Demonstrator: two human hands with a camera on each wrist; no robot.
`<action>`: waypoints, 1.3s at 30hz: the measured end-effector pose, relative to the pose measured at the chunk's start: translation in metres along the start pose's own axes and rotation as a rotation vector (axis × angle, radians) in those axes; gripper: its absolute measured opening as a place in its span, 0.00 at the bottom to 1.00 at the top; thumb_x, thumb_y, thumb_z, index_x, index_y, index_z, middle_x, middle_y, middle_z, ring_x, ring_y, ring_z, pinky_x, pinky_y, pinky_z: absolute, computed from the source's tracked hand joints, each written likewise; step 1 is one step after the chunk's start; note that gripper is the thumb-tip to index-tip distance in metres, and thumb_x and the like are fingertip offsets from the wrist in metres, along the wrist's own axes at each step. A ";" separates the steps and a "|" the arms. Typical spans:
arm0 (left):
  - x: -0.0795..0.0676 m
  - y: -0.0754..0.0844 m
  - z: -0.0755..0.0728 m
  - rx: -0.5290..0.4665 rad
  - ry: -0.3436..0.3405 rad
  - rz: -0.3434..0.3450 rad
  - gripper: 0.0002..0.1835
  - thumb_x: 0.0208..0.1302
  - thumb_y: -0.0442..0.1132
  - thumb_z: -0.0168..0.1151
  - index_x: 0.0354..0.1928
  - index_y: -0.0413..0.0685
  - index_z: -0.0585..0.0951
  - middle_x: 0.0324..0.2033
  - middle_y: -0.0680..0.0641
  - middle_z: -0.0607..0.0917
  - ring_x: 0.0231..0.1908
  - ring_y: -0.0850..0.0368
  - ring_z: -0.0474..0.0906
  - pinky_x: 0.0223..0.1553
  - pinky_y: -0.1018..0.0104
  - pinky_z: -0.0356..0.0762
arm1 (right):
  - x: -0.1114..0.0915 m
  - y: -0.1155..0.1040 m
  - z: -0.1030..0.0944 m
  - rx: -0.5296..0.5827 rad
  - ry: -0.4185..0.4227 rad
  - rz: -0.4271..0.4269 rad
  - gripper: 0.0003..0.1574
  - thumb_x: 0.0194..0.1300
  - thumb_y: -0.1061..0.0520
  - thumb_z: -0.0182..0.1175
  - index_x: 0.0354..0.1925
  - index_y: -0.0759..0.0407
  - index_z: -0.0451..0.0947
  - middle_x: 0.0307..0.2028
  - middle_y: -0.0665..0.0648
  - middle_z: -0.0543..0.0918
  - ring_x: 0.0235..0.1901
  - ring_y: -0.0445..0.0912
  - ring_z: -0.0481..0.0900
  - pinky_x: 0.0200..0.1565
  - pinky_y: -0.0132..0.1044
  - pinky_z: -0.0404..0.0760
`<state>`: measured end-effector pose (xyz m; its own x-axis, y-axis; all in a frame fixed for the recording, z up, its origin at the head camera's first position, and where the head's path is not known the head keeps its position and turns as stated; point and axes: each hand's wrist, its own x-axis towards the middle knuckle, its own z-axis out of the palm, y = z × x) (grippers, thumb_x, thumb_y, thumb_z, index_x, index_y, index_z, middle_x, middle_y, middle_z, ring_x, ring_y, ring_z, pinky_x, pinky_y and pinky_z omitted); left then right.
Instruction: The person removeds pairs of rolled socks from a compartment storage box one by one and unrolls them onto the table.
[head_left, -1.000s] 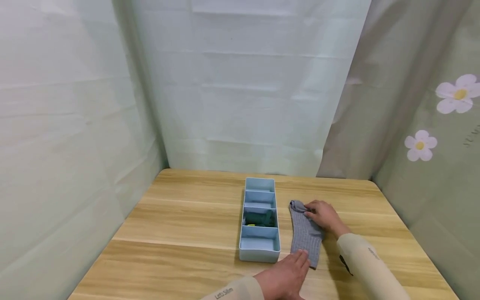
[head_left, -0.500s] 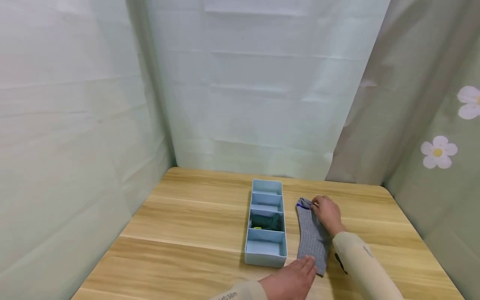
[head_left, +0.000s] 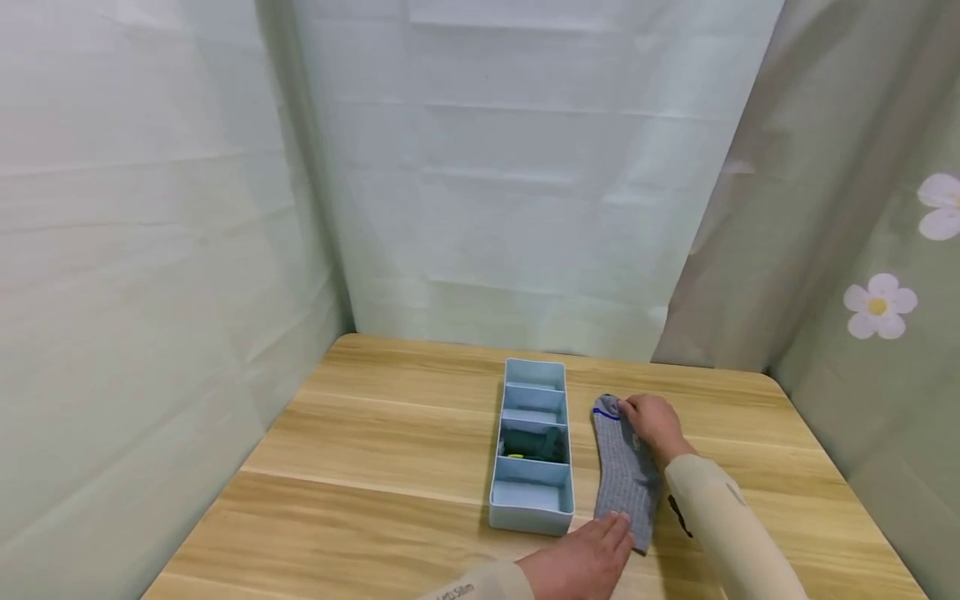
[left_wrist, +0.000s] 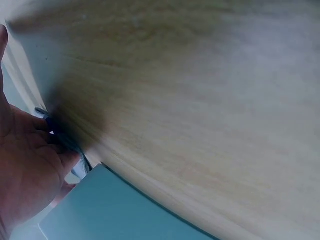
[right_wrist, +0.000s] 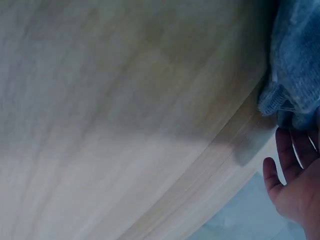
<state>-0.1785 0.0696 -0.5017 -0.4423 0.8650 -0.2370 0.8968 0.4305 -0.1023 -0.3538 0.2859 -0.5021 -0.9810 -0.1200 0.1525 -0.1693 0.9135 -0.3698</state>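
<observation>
A grey ribbed sock (head_left: pixel 624 475) with a blue stripe near its far end lies lengthwise on the table, right of a light blue divided box. My left hand (head_left: pixel 585 558) rests on the near end of the sock with its fingers straight. At the far end, my right hand (head_left: pixel 652 421) pinches the right edge of the sock, its thumb hidden. In the right wrist view, the sock (right_wrist: pixel 300 55) bunches at the fingertips of the right hand (right_wrist: pixel 300 170). The left wrist view shows the palm of the left hand (left_wrist: pixel 35 160) beside the box (left_wrist: pixel 125 210).
The blue box (head_left: pixel 531 521) has several compartments in a row; one holds a rolled dark green cloth item (head_left: pixel 532 444) with a bit of yellow. The wooden table (head_left: pixel 375 467) is enclosed by pale hanging sheets (head_left: pixel 510 208) at the back and sides.
The sock's far end, bunched a second ago, is now flatter, with its blue stripe showing. My right hand shifted slightly along it; the left stayed on the near end. The head view shifted a little.
</observation>
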 end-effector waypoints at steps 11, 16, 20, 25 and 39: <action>0.005 -0.009 -0.001 -0.025 0.062 -0.050 0.52 0.59 0.77 0.50 0.75 0.48 0.61 0.74 0.48 0.59 0.72 0.58 0.54 0.68 0.72 0.54 | -0.021 0.005 0.002 -0.034 0.196 -0.403 0.19 0.67 0.64 0.59 0.55 0.71 0.80 0.51 0.69 0.82 0.51 0.64 0.80 0.54 0.60 0.75; 0.005 -0.011 -0.001 -0.040 0.041 -0.053 0.52 0.60 0.77 0.49 0.76 0.48 0.60 0.74 0.48 0.57 0.73 0.58 0.52 0.68 0.71 0.53 | -0.025 0.004 0.008 -0.172 0.133 -0.569 0.22 0.67 0.63 0.59 0.57 0.71 0.78 0.55 0.69 0.80 0.55 0.62 0.79 0.56 0.58 0.74; 0.006 -0.010 0.000 -0.033 0.038 -0.036 0.51 0.61 0.76 0.49 0.75 0.47 0.59 0.74 0.47 0.57 0.73 0.57 0.52 0.68 0.71 0.53 | -0.022 0.001 0.006 -0.198 0.006 -0.486 0.26 0.71 0.61 0.55 0.63 0.75 0.71 0.62 0.73 0.73 0.61 0.66 0.72 0.59 0.61 0.69; 0.006 -0.010 -0.001 -0.020 0.027 -0.023 0.49 0.64 0.75 0.46 0.76 0.48 0.59 0.74 0.48 0.57 0.73 0.58 0.51 0.68 0.71 0.53 | -0.010 -0.008 0.003 -0.245 -0.156 -0.358 0.28 0.75 0.56 0.50 0.63 0.75 0.70 0.64 0.74 0.70 0.63 0.68 0.68 0.61 0.62 0.67; 0.002 -0.009 -0.003 -0.029 0.017 -0.025 0.46 0.67 0.72 0.43 0.77 0.49 0.57 0.76 0.49 0.54 0.74 0.59 0.48 0.69 0.71 0.51 | 0.010 -0.030 0.000 -0.223 -0.256 -0.182 0.33 0.76 0.44 0.51 0.69 0.62 0.66 0.62 0.73 0.71 0.60 0.69 0.70 0.61 0.70 0.60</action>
<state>-0.1874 0.0681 -0.4983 -0.4649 0.8581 -0.2179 0.8848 0.4592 -0.0794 -0.3590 0.2572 -0.4896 -0.9335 -0.3556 -0.0466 -0.3459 0.9271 -0.1445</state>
